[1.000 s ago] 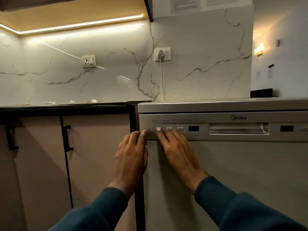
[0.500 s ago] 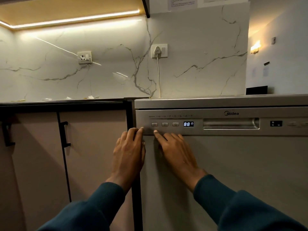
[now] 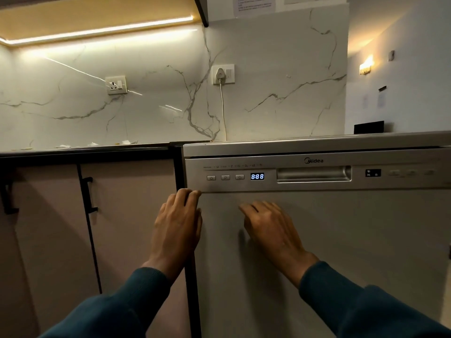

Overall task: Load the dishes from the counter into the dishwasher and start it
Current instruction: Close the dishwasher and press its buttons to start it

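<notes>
Left hand (image 3: 177,223) open on dishwasher (image 3: 317,240) door's left edge; right hand (image 3: 271,228) open, just below panel.

Dim kitchen, warm under-cabinet strip light (image 3: 97,32), glare on backsplash (image 3: 146,106), wide-angle bowing

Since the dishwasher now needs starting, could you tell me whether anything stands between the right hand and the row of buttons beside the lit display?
Nothing visible does. The right hand hovers in front of the dishwasher door, just below the control panel. The three buttons left of the lit display are uncovered, and the left hand rests at the door's left edge, clear of them.
</notes>
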